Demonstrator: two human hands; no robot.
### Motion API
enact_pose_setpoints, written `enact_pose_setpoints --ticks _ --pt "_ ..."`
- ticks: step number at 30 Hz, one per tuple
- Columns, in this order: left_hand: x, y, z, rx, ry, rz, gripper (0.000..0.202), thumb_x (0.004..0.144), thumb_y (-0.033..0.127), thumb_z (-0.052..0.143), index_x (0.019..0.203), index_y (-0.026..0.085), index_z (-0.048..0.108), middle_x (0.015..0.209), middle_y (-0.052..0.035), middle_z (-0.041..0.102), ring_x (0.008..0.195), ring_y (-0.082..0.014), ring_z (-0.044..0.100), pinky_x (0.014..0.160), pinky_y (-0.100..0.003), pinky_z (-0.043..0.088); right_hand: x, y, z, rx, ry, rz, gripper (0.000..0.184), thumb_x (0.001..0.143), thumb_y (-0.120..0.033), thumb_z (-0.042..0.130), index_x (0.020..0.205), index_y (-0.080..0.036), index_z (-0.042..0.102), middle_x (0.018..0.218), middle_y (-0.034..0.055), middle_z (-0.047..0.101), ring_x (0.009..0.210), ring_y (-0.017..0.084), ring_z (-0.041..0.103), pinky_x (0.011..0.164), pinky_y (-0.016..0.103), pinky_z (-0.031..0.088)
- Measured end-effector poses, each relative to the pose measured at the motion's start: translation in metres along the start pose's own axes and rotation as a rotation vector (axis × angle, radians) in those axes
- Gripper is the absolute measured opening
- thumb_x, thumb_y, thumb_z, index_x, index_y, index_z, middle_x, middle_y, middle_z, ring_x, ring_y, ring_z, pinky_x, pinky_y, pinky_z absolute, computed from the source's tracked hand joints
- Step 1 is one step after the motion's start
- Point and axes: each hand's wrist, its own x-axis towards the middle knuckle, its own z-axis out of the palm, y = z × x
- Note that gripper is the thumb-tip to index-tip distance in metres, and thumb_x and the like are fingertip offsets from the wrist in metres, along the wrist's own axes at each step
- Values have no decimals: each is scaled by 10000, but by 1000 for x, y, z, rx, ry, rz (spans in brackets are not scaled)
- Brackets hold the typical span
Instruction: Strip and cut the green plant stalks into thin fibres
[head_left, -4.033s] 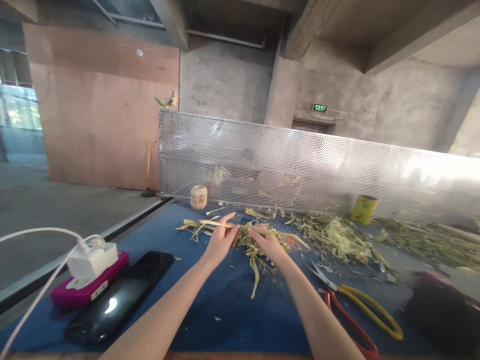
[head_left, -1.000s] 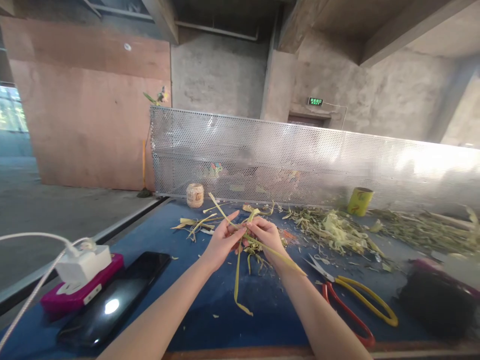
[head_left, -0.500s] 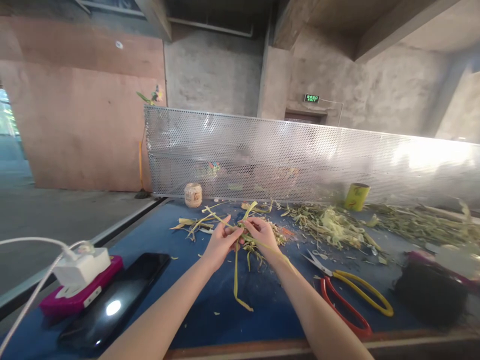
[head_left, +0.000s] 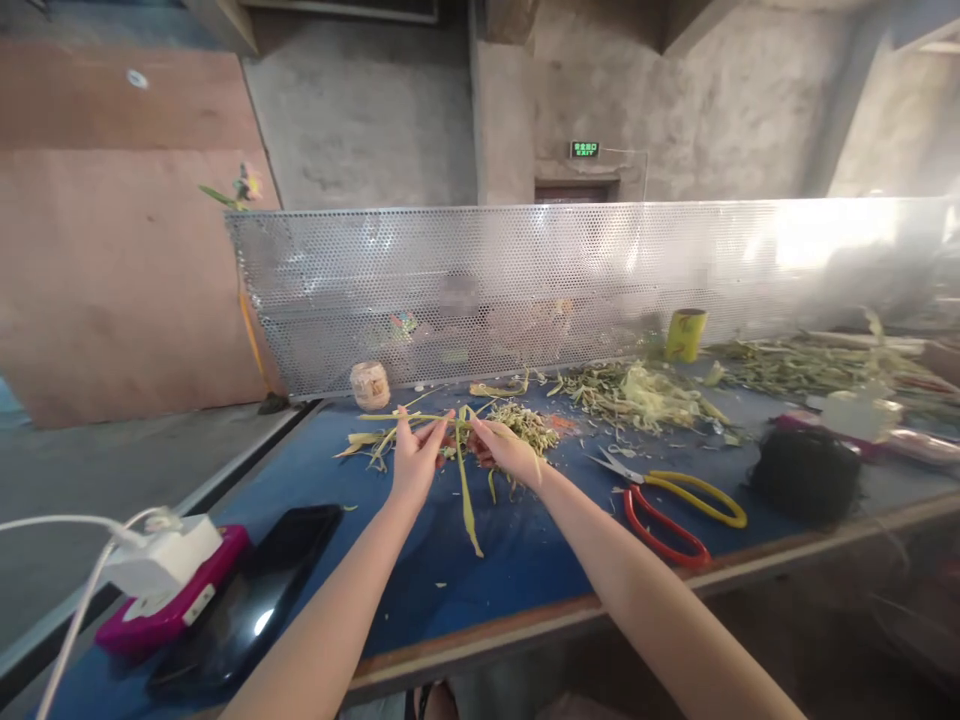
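Note:
Between my two hands are pale green plant strips, flat and narrow, that cross near my fingertips. One strip hangs down toward the table, and another sticks out to the left past my left hand. My left hand pinches the strips between thumb and fingers. Close by on the right, my right hand is closed on them too, with a strip end lying over its wrist. Behind and below the hands lies a heap of short plant cuttings. Loose dry strips lie left of the heap.
Scissors with red and yellow handles lie right of my arms, near a dark bundle. A phone and a pink power strip sit at left. Along the back stand a jar, a yellow-green can and a perforated metal screen.
The camera view has shifted, showing more of the table's front edge. My hands have moved slightly apart, and a strip now points level to the left.

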Motion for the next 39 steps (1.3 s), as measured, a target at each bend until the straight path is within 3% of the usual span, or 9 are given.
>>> enact_pose_setpoints --ticks 2,6,9,12,19,27,32,39 --pt "-1 1 1 15 -5 16 969 688 223 639 1356 237 -62 950 -87 648 503 -74 525 341 -140 281 1 -1 -1 48 -21 11 387 720 -555 438 619 -182 458 494 -54 412 369 28 248 378 183 184" --pt "-4 5 5 0 -41 17 954 680 230 644 1358 243 -28 943 -77 649 465 -53 507 317 -131 256 2 -1 -1 92 -26 -8 329 683 -523 514 721 -197 511 505 -56 453 382 41 283 389 189 193" --pt "-5 8 6 -16 -20 35 969 650 226 669 1360 237 9 796 -26 666 380 -33 450 320 -134 277 1 -3 1 152 -72 -51 310 680 -490 541 816 -212 532 539 -61 466 392 35 265 396 185 186" --pt "-5 9 7 -39 -25 49 1003 623 222 687 1359 225 5 682 19 653 327 -33 415 327 -149 309 -3 -6 4 232 -120 -93 283 690 -466 555 796 -205 527 555 -63 465 397 26 259 395 179 178" --pt "-8 3 8 -42 -63 54 1012 640 236 669 1353 235 -49 691 18 660 294 -40 417 317 -163 320 -2 -1 13 245 -6 -110 299 614 -426 646 697 -170 516 448 -92 387 367 20 244 372 181 177" --pt "-13 12 10 -124 -2 28 1040 593 189 701 1356 190 -5 633 25 650 305 -28 386 319 -148 278 -9 -8 20 -119 262 -230 286 670 -431 570 577 -171 493 420 -68 397 389 54 347 388 200 245" --pt "-12 16 11 -225 3 11 1039 556 148 722 1348 149 49 577 20 643 318 -22 368 335 -141 264 -16 -15 31 61 312 -214 298 631 -451 587 588 -185 459 400 -93 332 355 43 278 369 194 214" --pt "-15 34 12 -270 -31 -138 816 504 118 739 1196 122 305 541 8 642 273 0 314 318 -129 194 -24 -23 33 119 431 -139 315 576 -444 623 540 -175 463 371 -95 324 326 30 250 341 190 187"
